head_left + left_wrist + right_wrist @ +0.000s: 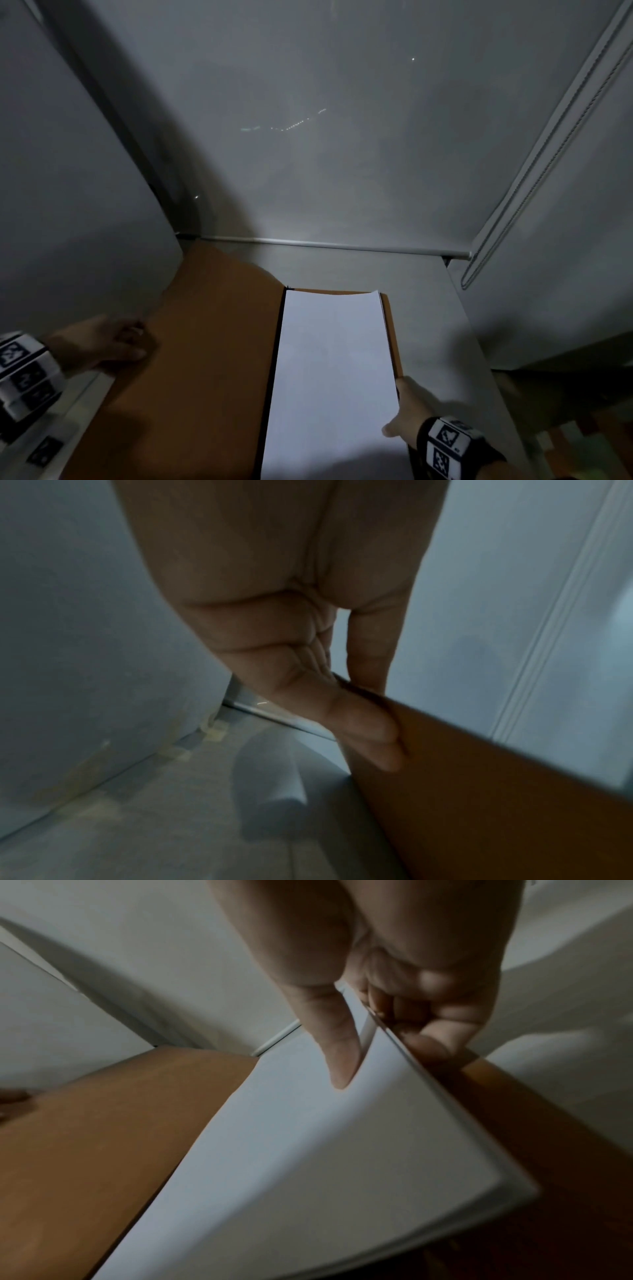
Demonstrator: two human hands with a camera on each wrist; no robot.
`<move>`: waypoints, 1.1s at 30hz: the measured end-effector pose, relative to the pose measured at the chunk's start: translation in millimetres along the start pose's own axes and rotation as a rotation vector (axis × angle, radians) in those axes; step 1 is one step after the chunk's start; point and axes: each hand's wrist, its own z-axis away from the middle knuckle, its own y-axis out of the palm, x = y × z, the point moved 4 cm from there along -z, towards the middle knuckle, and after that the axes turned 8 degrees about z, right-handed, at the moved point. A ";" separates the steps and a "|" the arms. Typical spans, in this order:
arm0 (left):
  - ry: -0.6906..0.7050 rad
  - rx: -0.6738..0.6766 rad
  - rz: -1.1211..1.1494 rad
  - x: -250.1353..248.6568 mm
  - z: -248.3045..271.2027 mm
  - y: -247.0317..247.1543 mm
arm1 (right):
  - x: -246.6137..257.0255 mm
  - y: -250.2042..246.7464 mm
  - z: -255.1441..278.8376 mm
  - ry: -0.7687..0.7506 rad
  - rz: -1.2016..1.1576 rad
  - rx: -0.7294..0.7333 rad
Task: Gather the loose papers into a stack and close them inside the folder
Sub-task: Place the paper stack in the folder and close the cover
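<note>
One brown folder (191, 359) lies open on the grey table (445, 325), its left cover lifted off the surface. One stack of white papers (332, 377) rests on its right half; the sheet count cannot be told. Two hands work: the left hand (109, 342) pinches the left cover's edge between thumb and fingers (369, 653); the right hand (407, 407) pinches the stack's right edge, thumb (339, 1053) on top, fingers curled beneath.
</note>
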 end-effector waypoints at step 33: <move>-0.110 -0.075 -0.603 -32.5 -16.8 251.9 | -21.7 -21.9 14.7 0.021 -0.730 0.045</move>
